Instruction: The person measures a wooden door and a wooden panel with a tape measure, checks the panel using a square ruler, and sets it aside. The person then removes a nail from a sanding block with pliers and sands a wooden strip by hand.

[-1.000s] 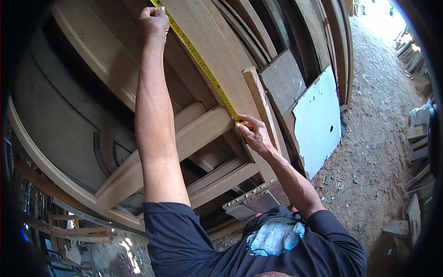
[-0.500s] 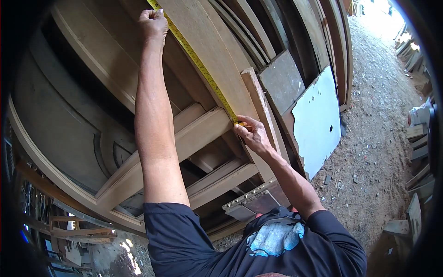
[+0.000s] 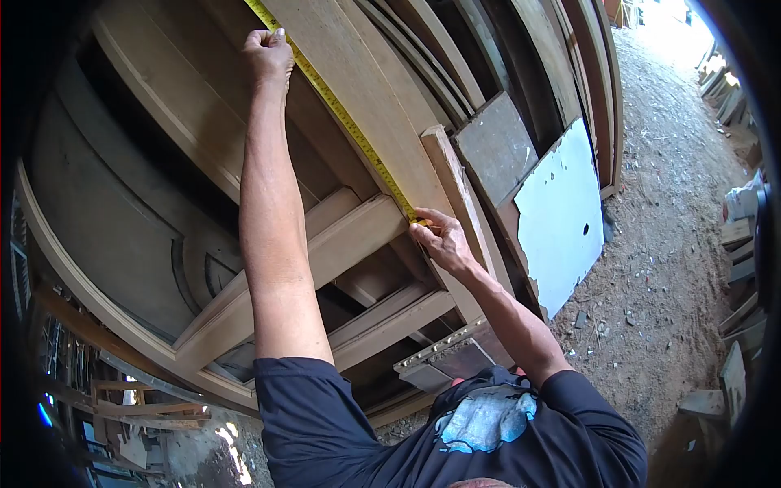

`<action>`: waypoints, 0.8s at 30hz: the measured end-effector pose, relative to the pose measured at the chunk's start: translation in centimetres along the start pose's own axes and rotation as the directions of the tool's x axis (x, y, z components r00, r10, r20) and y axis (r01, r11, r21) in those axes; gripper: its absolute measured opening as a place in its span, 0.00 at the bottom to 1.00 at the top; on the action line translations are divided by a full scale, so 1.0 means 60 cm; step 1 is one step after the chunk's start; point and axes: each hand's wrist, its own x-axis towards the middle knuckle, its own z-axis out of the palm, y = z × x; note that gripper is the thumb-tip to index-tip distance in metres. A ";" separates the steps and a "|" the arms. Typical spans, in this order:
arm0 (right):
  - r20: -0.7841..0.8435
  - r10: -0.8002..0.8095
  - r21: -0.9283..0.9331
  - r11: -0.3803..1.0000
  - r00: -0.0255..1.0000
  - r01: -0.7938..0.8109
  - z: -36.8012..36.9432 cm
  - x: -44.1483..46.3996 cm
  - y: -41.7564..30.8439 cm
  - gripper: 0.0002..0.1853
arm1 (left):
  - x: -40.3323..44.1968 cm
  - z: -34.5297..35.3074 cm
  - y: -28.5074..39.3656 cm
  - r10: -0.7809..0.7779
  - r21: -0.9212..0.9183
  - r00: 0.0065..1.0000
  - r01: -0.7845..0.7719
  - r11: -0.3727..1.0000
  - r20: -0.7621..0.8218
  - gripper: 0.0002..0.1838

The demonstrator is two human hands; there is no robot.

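Note:
A yellow tape measure (image 3: 346, 120) is stretched along the edge of a long wooden stile on a door frame (image 3: 358, 57). My left hand (image 3: 271, 58) is closed at the tape's far stretch, thumb against its edge; the blade runs on past it out of the view. Nearer my body, my right hand (image 3: 441, 238) pinches the tape's lower end, where a small yellow and black part shows between the fingers. That hand is beside the joint where a wooden crossrail (image 3: 350, 236) meets the stile.
More wooden frames and panels lean in a stack to the right. A white board (image 3: 561, 220) with a ragged edge and a grey board (image 3: 496, 146) rest against them. A short wooden batten (image 3: 451, 175) stands near my right hand. Wood offcuts (image 3: 739, 244) line the dirt ground's far side.
The view has shifted slightly. My left hand is a little higher in the picture relative to the stile, and both hands stay at the tape, which remains stretched along the wood.

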 end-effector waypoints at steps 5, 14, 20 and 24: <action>0.019 0.015 0.022 1.000 1.000 -0.015 -0.002 -0.001 -0.006 0.24 | 0.004 0.003 -0.005 0.042 0.005 0.999 -0.042 0.999 -0.025 0.10; 0.027 0.026 -0.002 1.000 0.999 -0.025 -0.004 0.002 0.000 0.26 | 0.016 0.000 -0.024 0.085 0.058 0.996 -0.083 0.995 -0.023 0.11; 0.029 0.035 0.028 0.999 0.999 -0.036 -0.002 0.003 0.001 0.24 | 0.019 0.003 -0.027 0.109 0.093 0.993 -0.105 0.990 -0.047 0.11; 0.016 -0.013 0.024 1.000 1.000 0.012 -0.001 0.004 0.007 0.24 | 0.023 0.001 -0.031 0.124 0.065 0.992 -0.122 0.990 -0.033 0.12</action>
